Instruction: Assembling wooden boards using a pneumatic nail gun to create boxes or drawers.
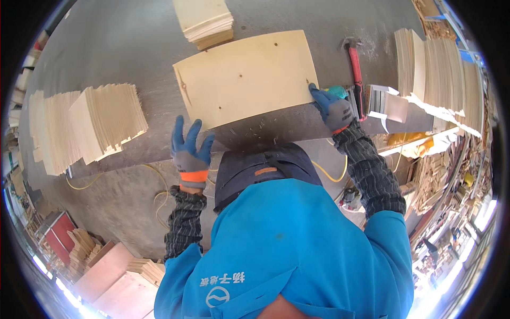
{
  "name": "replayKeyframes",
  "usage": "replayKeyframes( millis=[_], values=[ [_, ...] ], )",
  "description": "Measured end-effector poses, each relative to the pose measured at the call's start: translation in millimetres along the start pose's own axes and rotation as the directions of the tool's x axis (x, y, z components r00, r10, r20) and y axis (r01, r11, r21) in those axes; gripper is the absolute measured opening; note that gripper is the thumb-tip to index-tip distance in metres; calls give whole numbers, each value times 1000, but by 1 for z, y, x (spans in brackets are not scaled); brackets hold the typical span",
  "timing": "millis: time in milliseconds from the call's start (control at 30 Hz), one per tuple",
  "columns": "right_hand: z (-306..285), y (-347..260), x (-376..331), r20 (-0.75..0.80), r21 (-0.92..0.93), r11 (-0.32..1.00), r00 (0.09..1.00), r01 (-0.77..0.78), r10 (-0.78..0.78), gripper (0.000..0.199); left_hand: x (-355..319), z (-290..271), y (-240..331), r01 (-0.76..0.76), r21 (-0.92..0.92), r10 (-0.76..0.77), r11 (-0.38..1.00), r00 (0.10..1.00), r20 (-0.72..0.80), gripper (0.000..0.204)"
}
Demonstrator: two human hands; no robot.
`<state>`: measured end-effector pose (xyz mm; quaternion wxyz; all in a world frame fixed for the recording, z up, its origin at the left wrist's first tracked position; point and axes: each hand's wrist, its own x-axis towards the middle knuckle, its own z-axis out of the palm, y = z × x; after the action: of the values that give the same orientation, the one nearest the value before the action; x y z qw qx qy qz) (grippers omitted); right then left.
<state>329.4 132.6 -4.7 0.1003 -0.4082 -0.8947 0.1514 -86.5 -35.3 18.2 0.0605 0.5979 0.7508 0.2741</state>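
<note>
A pale rectangular wooden board [247, 80] with several dark knots lies on the dark worktable [159, 32] in front of me. My left hand [191, 149], in a blue and grey glove with an orange cuff, hovers by the board's near left corner, fingers spread and holding nothing. At the near right corner, my gloved right hand [334, 109] has its stretched fingers against the board's edge; its thumb is hard to make out. Just beyond that hand sits a teal tool [338, 92], partly hidden, its kind unclear.
A red-handled hammer [356, 69] lies to the right, by a small open box [390, 103]. Stacked thin boards stand at left [114, 117], far middle [210, 26] and far right [441, 69]. A yellow hose [156, 199] trails on the floor below the table's front edge.
</note>
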Motion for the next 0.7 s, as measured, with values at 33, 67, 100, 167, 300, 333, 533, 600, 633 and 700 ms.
replayKeyframes(
  millis=[33,67,100,167,300,333,533,600,633,700],
  values=[
    [-1,1,1,-3,-6,998,998,-58,58,52,10,-3,14,-21,-4,21,1000,998,61,50],
    [-1,1,2,-1,-7,999,999,-49,49,53,19,-1,29,-110,-84,118,990,988,102,55],
    [-1,1,1,34,12,1000,999,-11,11,54,27,1,46,-171,-179,191,969,976,103,59],
    [-3,0,2,-29,6,1000,1000,-11,11,56,49,27,81,-298,-207,337,932,923,187,61],
    [-5,0,2,22,-1,999,999,-44,44,55,78,91,129,-444,-217,490,870,829,270,58],
    [-6,0,2,-33,9,999,999,40,-40,52,81,102,132,-464,-186,500,866,819,281,57],
    [-1,7,-2,40,18,1000,999,24,-25,52,78,123,132,-528,-164,552,833,815,177,50],
    [2,17,-7,-3,117,993,1000,17,-17,53,77,125,132,-548,-140,566,824,794,223,49],
    [2,23,-11,-45,240,967,996,87,-78,55,77,125,132,-539,-143,558,830,812,173,49],
    [-3,32,-39,-115,379,920,982,-97,150,56,78,127,133,-557,-126,571,821,790,224,50]
  ],
)
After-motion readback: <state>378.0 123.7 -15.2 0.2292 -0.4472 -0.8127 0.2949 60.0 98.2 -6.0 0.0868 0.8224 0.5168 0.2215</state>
